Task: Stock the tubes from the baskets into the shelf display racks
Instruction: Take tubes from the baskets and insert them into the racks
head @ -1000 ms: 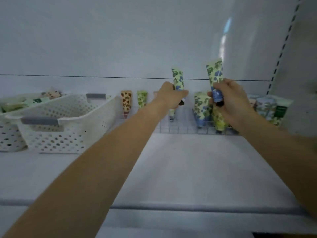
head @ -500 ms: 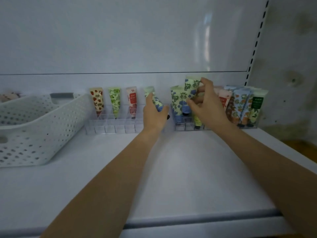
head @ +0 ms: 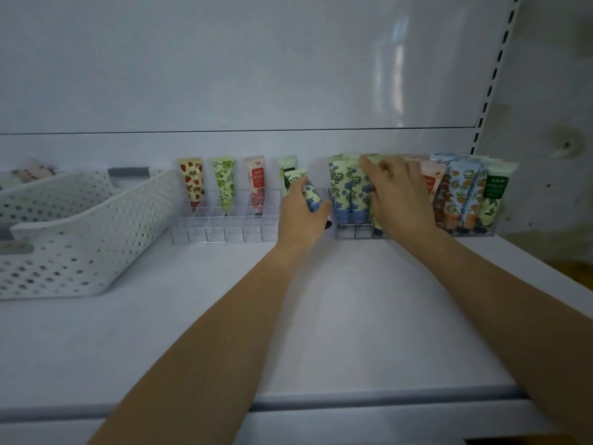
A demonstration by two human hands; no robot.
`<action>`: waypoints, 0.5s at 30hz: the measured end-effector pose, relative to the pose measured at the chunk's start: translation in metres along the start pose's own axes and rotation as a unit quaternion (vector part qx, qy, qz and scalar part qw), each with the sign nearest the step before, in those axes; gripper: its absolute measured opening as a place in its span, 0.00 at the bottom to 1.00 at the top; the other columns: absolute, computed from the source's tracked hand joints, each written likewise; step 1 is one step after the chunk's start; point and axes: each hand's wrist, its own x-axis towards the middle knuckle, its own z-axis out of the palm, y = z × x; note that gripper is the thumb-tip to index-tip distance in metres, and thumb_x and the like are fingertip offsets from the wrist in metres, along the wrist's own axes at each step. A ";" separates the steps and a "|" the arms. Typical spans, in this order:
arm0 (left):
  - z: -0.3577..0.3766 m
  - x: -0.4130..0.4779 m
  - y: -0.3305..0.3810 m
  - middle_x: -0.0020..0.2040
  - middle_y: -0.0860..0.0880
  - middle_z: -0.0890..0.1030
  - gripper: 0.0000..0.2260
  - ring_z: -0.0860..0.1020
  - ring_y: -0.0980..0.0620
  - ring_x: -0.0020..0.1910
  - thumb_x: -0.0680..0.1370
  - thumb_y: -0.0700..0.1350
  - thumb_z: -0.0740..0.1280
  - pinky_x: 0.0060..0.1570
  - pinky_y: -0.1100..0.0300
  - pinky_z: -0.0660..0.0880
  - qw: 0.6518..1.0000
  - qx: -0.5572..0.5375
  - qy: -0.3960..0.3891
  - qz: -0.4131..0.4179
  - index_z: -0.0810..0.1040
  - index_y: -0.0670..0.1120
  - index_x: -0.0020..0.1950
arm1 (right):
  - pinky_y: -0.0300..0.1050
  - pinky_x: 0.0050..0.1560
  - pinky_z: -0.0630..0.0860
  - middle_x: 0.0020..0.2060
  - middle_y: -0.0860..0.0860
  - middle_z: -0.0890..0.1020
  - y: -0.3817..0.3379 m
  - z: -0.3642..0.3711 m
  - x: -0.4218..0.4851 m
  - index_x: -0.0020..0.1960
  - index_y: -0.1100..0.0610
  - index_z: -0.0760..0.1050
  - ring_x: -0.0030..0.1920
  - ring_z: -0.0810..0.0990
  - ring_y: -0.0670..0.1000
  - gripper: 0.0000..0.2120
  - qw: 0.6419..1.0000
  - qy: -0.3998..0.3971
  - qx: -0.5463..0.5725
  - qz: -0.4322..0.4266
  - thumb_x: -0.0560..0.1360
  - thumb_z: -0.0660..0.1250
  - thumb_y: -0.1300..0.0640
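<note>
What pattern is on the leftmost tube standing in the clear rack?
Red strawberries on a cream tube, clearest in the head view.

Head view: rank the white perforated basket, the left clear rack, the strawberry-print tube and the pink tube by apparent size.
1. white perforated basket, though it sits nearer the camera.
2. left clear rack.
3. strawberry-print tube and pink tube: they look alike, so they are not ranked.
</note>
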 end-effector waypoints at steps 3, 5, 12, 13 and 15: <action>-0.002 -0.001 0.000 0.43 0.58 0.70 0.23 0.71 0.64 0.40 0.75 0.41 0.68 0.32 0.81 0.65 1.000 0.000 0.003 -0.003 0.66 0.45 0.69 | 0.56 0.66 0.58 0.72 0.61 0.57 -0.002 -0.001 -0.001 0.75 0.55 0.56 0.70 0.57 0.62 0.33 1.000 -0.019 -0.013 0.008 0.73 0.62 0.67; -0.003 -0.003 0.003 0.47 0.59 0.70 0.23 0.71 0.62 0.45 0.75 0.44 0.68 0.38 0.79 0.65 1.000 -0.009 0.004 -0.006 0.66 0.47 0.69 | 0.57 0.69 0.53 0.74 0.62 0.53 -0.003 -0.002 -0.002 0.76 0.55 0.53 0.72 0.53 0.63 0.33 0.999 -0.038 -0.012 0.010 0.74 0.62 0.64; -0.014 -0.005 0.009 0.61 0.49 0.73 0.17 0.74 0.53 0.53 0.80 0.41 0.58 0.58 0.57 0.73 0.999 -0.048 0.016 -0.019 0.68 0.51 0.68 | 0.56 0.72 0.46 0.75 0.61 0.46 -0.004 -0.004 -0.002 0.76 0.59 0.47 0.74 0.47 0.62 0.32 0.997 -0.080 -0.008 -0.004 0.77 0.60 0.57; -0.015 -0.005 0.009 0.61 0.49 0.73 0.17 0.74 0.57 0.50 0.79 0.40 0.59 0.54 0.60 0.73 0.999 -0.050 0.019 -0.010 0.69 0.51 0.68 | 0.56 0.72 0.46 0.75 0.61 0.46 -0.004 -0.005 -0.001 0.76 0.59 0.48 0.74 0.47 0.61 0.32 0.997 -0.081 0.000 -0.006 0.78 0.60 0.57; -0.016 -0.004 0.011 0.56 0.50 0.73 0.16 0.74 0.59 0.50 0.79 0.39 0.61 0.47 0.66 0.74 0.998 -0.060 0.019 0.012 0.71 0.52 0.65 | 0.55 0.72 0.48 0.75 0.61 0.49 -0.001 -0.008 0.001 0.76 0.60 0.50 0.74 0.49 0.61 0.30 0.997 -0.073 0.035 0.002 0.78 0.59 0.58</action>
